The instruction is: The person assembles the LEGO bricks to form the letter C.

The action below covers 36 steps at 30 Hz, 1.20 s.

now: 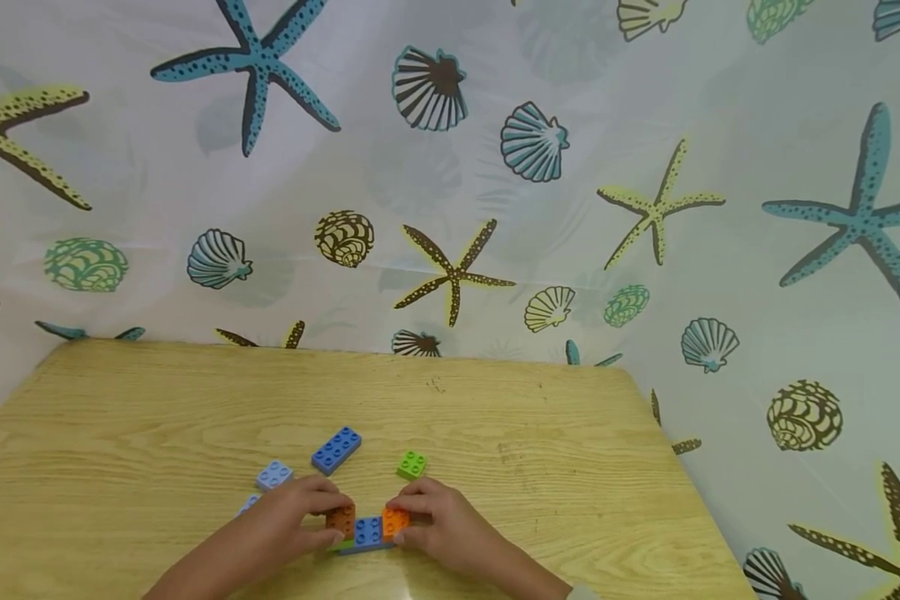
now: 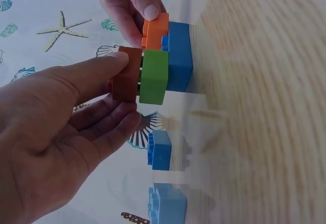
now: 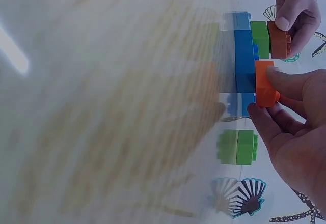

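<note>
A long blue toy building brick (image 1: 368, 531) lies on the table near the front, its middle studs showing between both hands. My left hand (image 1: 292, 518) pinches a brown brick (image 2: 126, 75) between thumb and fingers. That brick sits over a green brick (image 2: 154, 77) at the blue brick's left end, with a thin gap and some studs visible between brown and green. At the right end, my right hand (image 1: 450, 523) grips an orange brick (image 3: 265, 83) by its sides, its lower face against the blue brick's top.
Beyond the hands lie a longer blue brick (image 1: 337, 450) and a small green brick (image 1: 412, 465). A light blue brick (image 1: 274, 475) and another blue one (image 1: 248, 504) are beside my left forearm. A shell-patterned cloth (image 1: 360, 167) hangs behind the wooden table (image 1: 570, 475).
</note>
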Available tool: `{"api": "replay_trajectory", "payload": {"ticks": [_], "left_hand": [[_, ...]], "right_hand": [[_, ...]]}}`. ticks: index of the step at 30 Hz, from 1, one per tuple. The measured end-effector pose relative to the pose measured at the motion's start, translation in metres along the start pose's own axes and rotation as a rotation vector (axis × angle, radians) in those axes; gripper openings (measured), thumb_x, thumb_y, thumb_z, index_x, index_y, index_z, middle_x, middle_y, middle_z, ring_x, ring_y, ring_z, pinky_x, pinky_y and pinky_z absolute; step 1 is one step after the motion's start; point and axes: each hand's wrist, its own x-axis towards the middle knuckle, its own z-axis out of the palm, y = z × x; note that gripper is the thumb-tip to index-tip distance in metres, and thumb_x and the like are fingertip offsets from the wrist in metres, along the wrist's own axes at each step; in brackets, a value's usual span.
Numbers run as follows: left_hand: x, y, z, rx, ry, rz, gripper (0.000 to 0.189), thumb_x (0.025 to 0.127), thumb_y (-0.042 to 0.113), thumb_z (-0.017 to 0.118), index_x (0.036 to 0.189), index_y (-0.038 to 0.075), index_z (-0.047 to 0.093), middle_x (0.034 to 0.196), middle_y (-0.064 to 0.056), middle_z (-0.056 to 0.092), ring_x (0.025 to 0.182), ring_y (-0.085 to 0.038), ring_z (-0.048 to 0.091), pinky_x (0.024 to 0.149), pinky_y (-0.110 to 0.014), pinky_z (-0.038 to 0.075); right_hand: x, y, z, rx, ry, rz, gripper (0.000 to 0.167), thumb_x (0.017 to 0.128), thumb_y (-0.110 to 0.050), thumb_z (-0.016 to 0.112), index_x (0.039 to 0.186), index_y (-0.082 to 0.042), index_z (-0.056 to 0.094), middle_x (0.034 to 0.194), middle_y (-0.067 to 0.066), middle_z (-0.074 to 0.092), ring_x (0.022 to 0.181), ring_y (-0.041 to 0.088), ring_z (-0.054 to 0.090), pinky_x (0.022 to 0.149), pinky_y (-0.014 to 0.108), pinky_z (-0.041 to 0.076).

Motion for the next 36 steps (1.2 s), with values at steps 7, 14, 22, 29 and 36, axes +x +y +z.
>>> {"api": "replay_trajectory", "payload": {"ticks": [7, 14, 22, 29, 36], "left_hand": [[-0.004, -0.001, 0.002, -0.078, 0.020, -0.070, 0.044, 0.089, 0.033, 0.077, 0.125, 0.008, 0.070, 0.118, -0.004, 0.063, 0.100, -0.016, 0.059, 0.074, -0.029, 0.054], [-0.021, -0.013, -0.005, -0.212, 0.098, -0.183, 0.051, 0.093, 0.039, 0.072, 0.134, 0.010, 0.063, 0.134, -0.012, 0.059, 0.114, -0.031, 0.063, 0.086, -0.039, 0.059], [-0.046, -0.036, -0.024, -0.015, 0.222, -0.229, 0.046, 0.094, 0.032, 0.072, 0.134, 0.011, 0.064, 0.134, -0.011, 0.059, 0.119, -0.034, 0.061, 0.091, -0.050, 0.056], [-0.052, -0.057, -0.032, 0.054, 0.186, -0.263, 0.042, 0.089, 0.028, 0.077, 0.128, 0.013, 0.067, 0.130, -0.012, 0.061, 0.117, -0.037, 0.062, 0.092, -0.055, 0.055], [-0.050, -0.067, -0.032, 0.028, 0.140, -0.324, 0.040, 0.086, 0.021, 0.080, 0.124, 0.016, 0.070, 0.128, -0.011, 0.062, 0.118, -0.035, 0.062, 0.094, -0.054, 0.055]], "right_hand": [[0.000, -0.001, 0.000, 0.003, 0.008, -0.008, 0.035, 0.095, -0.020, 0.073, 0.129, -0.012, 0.070, 0.124, -0.006, 0.061, 0.112, 0.003, 0.056, 0.093, 0.019, 0.050], [0.000, -0.001, 0.000, -0.003, 0.008, -0.007, 0.035, 0.094, -0.019, 0.073, 0.128, -0.012, 0.070, 0.123, -0.006, 0.061, 0.112, 0.002, 0.056, 0.092, 0.018, 0.051], [0.000, -0.002, 0.000, -0.009, 0.007, -0.014, 0.035, 0.094, -0.018, 0.073, 0.129, -0.012, 0.070, 0.123, -0.006, 0.062, 0.111, 0.002, 0.057, 0.090, 0.017, 0.051], [-0.001, -0.001, 0.000, -0.017, 0.010, -0.014, 0.036, 0.094, -0.019, 0.073, 0.129, -0.012, 0.070, 0.124, -0.006, 0.062, 0.112, 0.002, 0.056, 0.092, 0.018, 0.051], [0.000, -0.001, 0.001, 0.000, 0.007, -0.018, 0.035, 0.094, -0.019, 0.073, 0.128, -0.012, 0.070, 0.123, -0.006, 0.062, 0.112, 0.002, 0.056, 0.093, 0.018, 0.051]]}}
